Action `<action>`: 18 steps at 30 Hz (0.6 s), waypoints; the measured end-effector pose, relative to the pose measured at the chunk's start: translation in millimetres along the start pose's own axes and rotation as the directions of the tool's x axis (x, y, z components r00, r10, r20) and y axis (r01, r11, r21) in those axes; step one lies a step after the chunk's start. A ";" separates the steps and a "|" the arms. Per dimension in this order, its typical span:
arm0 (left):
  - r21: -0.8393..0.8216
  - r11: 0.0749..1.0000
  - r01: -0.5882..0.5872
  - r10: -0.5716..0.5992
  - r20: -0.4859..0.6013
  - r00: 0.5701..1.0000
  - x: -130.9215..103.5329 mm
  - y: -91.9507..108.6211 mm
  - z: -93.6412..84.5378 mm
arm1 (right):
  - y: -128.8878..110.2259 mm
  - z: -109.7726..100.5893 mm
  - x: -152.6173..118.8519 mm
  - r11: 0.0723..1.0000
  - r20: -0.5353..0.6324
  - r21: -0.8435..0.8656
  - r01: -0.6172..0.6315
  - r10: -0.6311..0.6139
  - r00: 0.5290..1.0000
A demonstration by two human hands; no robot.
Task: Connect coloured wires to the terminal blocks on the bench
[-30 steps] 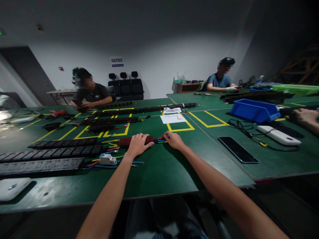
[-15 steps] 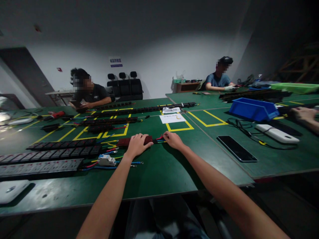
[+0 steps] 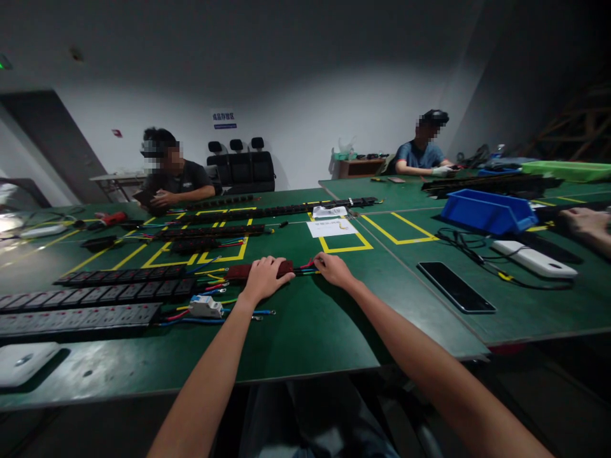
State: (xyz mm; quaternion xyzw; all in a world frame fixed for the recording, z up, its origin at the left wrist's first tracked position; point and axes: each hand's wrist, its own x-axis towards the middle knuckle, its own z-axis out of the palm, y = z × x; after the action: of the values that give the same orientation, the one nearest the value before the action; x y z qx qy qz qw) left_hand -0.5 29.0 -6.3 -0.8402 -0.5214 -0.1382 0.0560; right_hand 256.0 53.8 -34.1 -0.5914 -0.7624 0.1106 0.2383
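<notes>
My left hand [image 3: 261, 278] lies over a dark red block [image 3: 235, 273], with the fingers on its far side and the thumb at its right end. Coloured wires [image 3: 304, 271] run out of the block's right end. My right hand [image 3: 333, 268] pinches these wires near their tips, which the fingers partly hide. Yellow, green and other wires lead left from the block. Close by on the left are a small white-and-blue circuit breaker [image 3: 205, 307] and a long power strip [image 3: 86, 321] with loose lugged wires.
Two people sit across the green table [image 3: 315, 337]. Another person's hand [image 3: 585, 222] shows at the right edge. A phone [image 3: 456, 287], a white device with a cable [image 3: 534, 259], a blue bin [image 3: 487, 211] and white papers [image 3: 331, 228] lie around. Black strips [image 3: 229, 216] stretch behind.
My hands keep their places on the block and wires. The whole view has shifted slightly. The person at the far left has raised the head and moved a hand.
</notes>
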 end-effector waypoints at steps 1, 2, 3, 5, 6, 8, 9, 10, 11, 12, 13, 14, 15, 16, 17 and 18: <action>-0.002 1.000 0.001 -0.001 -0.002 1.000 0.0 -0.1 0.1 | -0.5 -0.3 -0.1 1.000 0.002 -0.005 -0.003 0.003 1.000; -0.005 1.000 0.000 0.000 -0.004 1.000 0.0 -0.2 0.2 | -0.9 -0.5 -0.1 1.000 0.004 -0.012 -0.007 0.007 1.000; -0.008 1.000 -0.001 0.001 -0.005 1.000 -0.1 -0.2 0.2 | -1.2 -0.7 -0.1 1.000 0.005 -0.020 -0.014 0.014 1.000; -0.011 1.000 -0.003 0.003 -0.007 1.000 -0.3 -0.1 0.0 | -1.6 -0.6 0.3 0.999 0.004 -0.032 -0.025 0.025 1.000; -0.012 1.000 -0.003 0.003 -0.008 1.000 -0.5 0.1 -0.2 | -1.5 -0.3 0.6 0.999 0.003 -0.036 -0.030 0.030 1.000; -0.011 1.000 -0.004 0.004 -0.006 1.000 -0.8 0.5 -0.6 | -1.0 0.4 1.1 0.999 0.003 -0.038 -0.034 0.034 0.999; -0.008 1.000 -0.004 0.004 -0.004 1.000 -0.9 0.6 -0.7 | -0.5 0.8 1.2 0.999 0.002 -0.036 -0.032 0.032 0.999; -0.006 1.000 -0.005 0.005 -0.003 1.000 -1.0 0.8 -0.9 | -0.1 1.3 1.3 0.999 0.001 -0.033 -0.028 0.028 1.000; -0.005 1.000 -0.005 0.005 -0.002 1.000 -0.9 0.9 -1.0 | 0.3 1.7 1.2 0.999 -0.001 -0.028 -0.023 0.023 1.000; -0.005 1.000 -0.005 0.005 -0.002 1.000 -0.9 1.0 -1.0 | 0.6 2.0 1.2 1.000 -0.003 -0.022 -0.018 0.018 1.000; -0.006 1.000 -0.004 0.004 -0.002 1.000 -0.9 1.0 -1.1 | 0.8 2.3 1.2 1.000 -0.006 -0.017 -0.015 0.014 1.000; -0.007 1.000 -0.003 0.003 -0.003 1.000 -0.8 1.0 -1.1 | 1.0 2.5 1.2 1.000 -0.009 -0.014 -0.012 0.012 1.000; -0.008 1.000 -0.002 0.002 -0.004 1.000 -0.8 0.9 -1.0 | 1.2 2.6 1.2 1.000 -0.012 -0.011 -0.010 0.010 1.000; -0.009 1.000 0.000 0.000 -0.004 1.000 -0.8 0.8 -1.0 | 1.3 2.8 1.3 1.000 -0.014 -0.008 -0.006 0.006 1.000; -0.009 1.000 0.001 -0.001 -0.004 1.000 -0.9 0.6 -0.9 | 1.4 3.0 1.4 1.000 -0.016 -0.006 -0.003 0.003 1.000; -0.010 1.000 0.001 -0.001 -0.004 1.000 -1.0 0.4 -0.8 | 1.6 3.2 1.5 1.000 -0.018 -0.004 0.001 -0.001 1.000</action>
State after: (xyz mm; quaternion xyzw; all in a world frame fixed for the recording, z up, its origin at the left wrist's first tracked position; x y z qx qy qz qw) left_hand -0.7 27.8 -5.8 -0.8399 -0.5210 -0.1424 0.0529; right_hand 255.5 56.1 -37.3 -0.5926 -0.7606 0.1036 0.2441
